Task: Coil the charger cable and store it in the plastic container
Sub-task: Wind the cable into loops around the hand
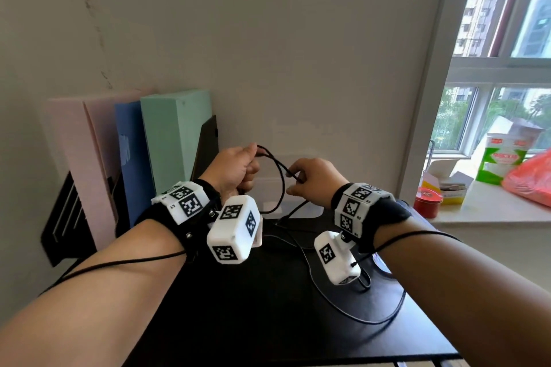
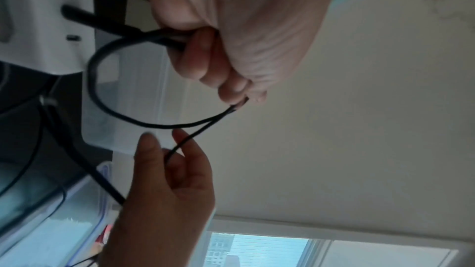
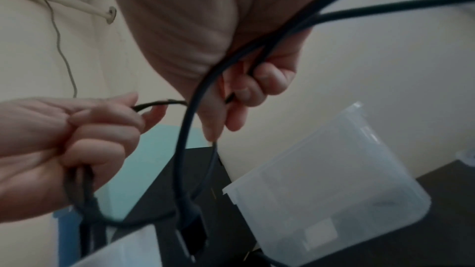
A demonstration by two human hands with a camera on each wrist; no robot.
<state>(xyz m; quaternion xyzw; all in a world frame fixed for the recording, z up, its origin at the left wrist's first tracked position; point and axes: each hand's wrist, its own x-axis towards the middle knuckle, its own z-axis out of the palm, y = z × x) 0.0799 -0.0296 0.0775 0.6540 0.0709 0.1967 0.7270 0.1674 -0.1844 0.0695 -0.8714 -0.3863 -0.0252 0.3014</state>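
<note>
The thin, limp charger cable [image 1: 278, 176] is pinched above the plastic container [image 3: 331, 182] by the curled left hand [image 1: 235, 168] and right hand [image 1: 313, 182], and is judged best gripped at each loop crossing.
</note>
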